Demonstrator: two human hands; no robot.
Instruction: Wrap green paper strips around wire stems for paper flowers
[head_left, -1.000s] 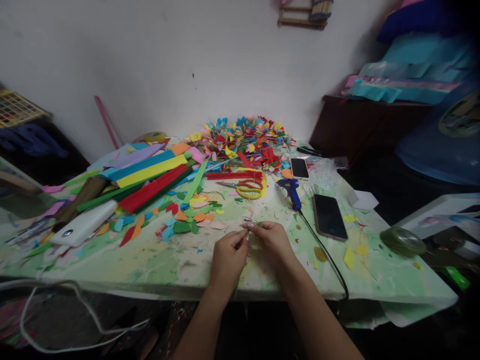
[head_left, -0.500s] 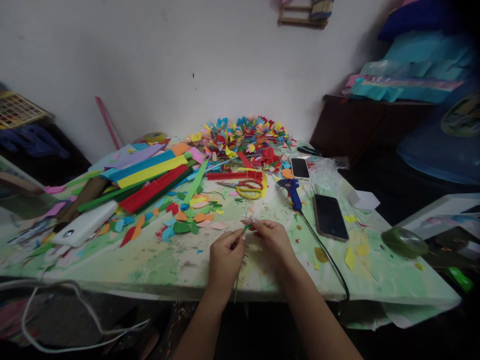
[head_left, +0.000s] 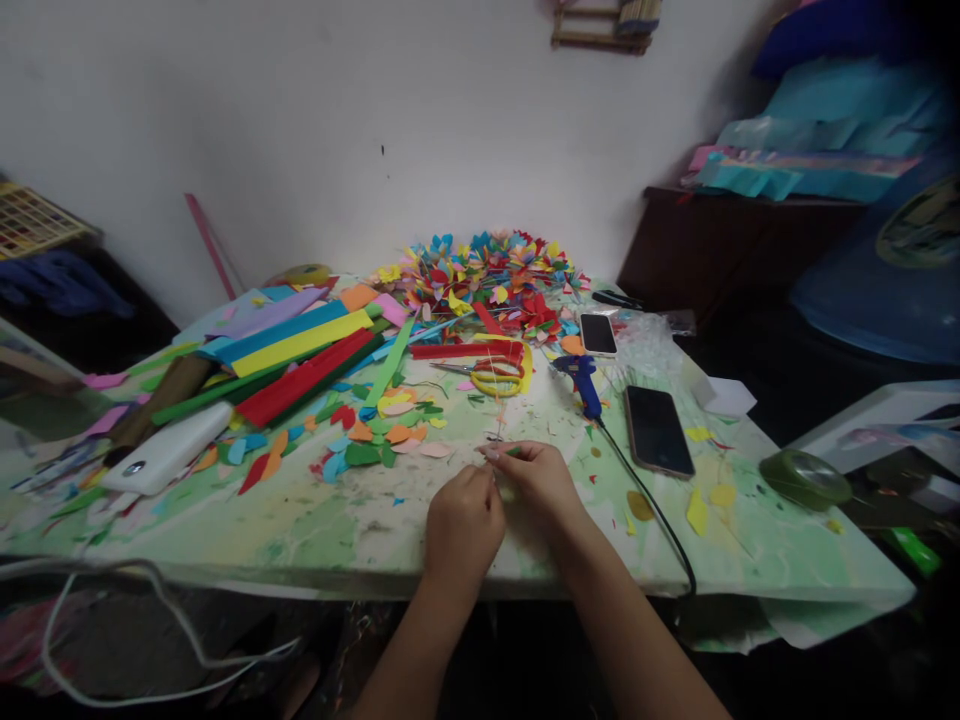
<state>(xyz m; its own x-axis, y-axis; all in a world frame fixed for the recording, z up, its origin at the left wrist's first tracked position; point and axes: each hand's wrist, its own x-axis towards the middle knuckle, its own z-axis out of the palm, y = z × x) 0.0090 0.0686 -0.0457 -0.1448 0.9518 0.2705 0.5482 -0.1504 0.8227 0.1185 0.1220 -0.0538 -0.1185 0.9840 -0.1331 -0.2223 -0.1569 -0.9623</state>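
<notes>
Over the front of the table, my left hand (head_left: 465, 520) is closed in a fist, its fingers around the lower part of a thin wire stem (head_left: 499, 415) that points up and away. My right hand (head_left: 541, 485) pinches close beside it. A small bit of green strip (head_left: 514, 452) shows at its fingertips, against the stem. The fingers hide most of where strip and wire meet. Beyond the hands lie scissors (head_left: 498, 384) with yellow and red handles. Cut paper petals and leaves (head_left: 364, 454) are scattered to the left.
At the back sits a heap of colourful paper flowers (head_left: 487, 270). Rolled crepe paper (head_left: 300, 340) and a white device (head_left: 169, 450) lie left. A blue glue gun (head_left: 581, 382) with its cord, two phones (head_left: 660, 432) and green tape (head_left: 806, 478) are right.
My left hand has turned over and shifted slightly right, and the green stem end that hung below it is out of sight. My right hand stays near the same spot, fingers still pinched.
</notes>
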